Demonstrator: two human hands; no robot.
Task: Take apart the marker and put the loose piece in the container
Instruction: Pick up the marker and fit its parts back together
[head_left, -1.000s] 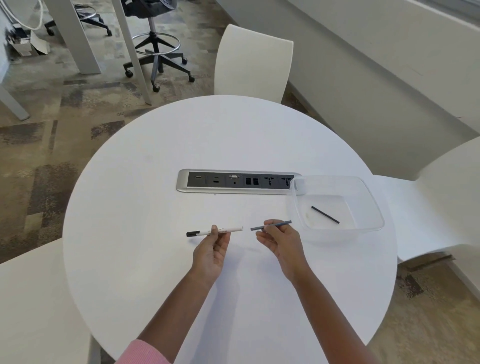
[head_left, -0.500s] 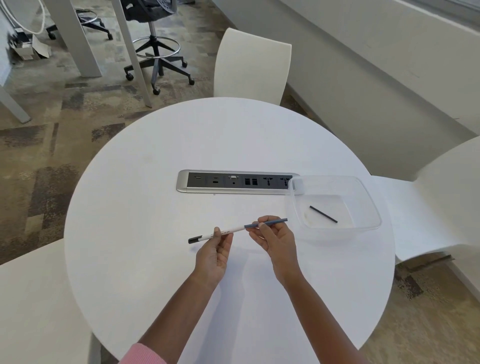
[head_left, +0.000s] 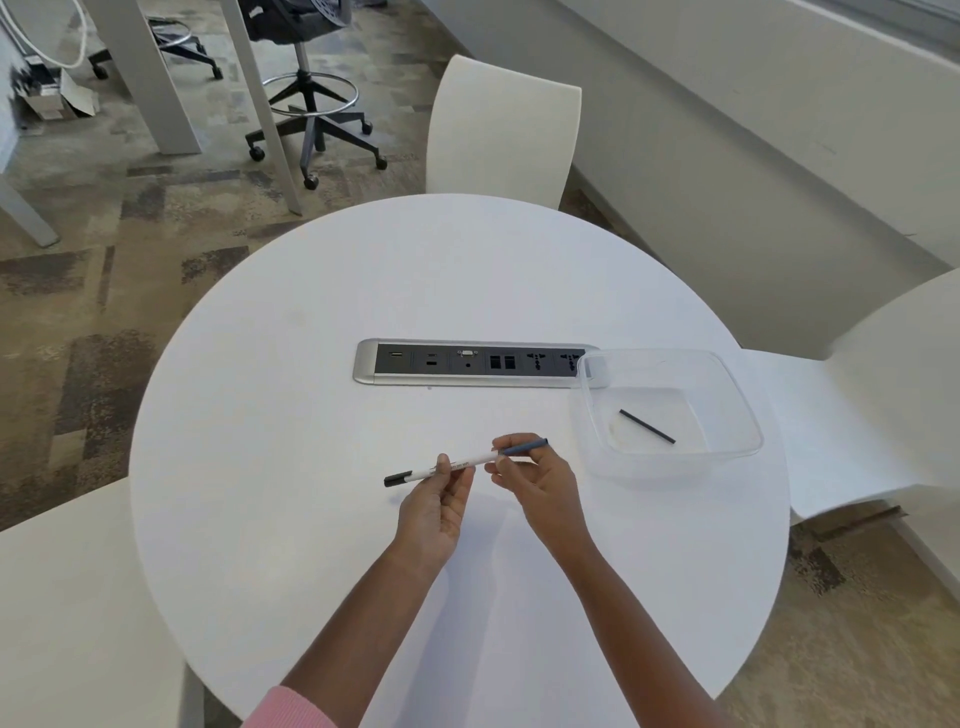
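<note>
Above the white round table (head_left: 467, 280), my left hand (head_left: 434, 512) pinches the white marker barrel (head_left: 480, 459), whose black tip points left. My right hand (head_left: 540, 488) pinches a thin grey-blue piece (head_left: 527, 446), which meets the barrel's right end in one line. I cannot tell how far it sits inside. To the right stands a clear plastic container (head_left: 748, 415). A short black stick (head_left: 647, 426) lies on its floor.
A silver power and socket strip (head_left: 475, 364) is set into the table's middle, with the container's left corner over its right end. White chairs stand at the far side (head_left: 504, 130), at the right (head_left: 883, 395) and at the near left (head_left: 67, 597).
One second ago the grey-blue piece was apart from the barrel. My hands have since come together, and the piece now meets the barrel's right end.
</note>
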